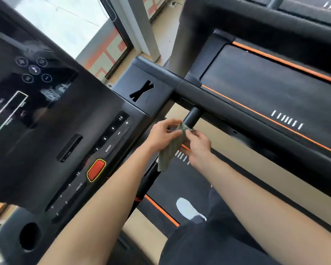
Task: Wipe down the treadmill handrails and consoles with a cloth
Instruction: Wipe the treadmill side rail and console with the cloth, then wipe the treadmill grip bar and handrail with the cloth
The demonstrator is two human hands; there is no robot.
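Cloth pinched only at its top edge by your left hand and right hand may slip and drop before wrapping the handle.

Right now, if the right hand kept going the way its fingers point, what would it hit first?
Probably the short black handlebar stub, just past the cloth the right hand pinches; depth is unclear.
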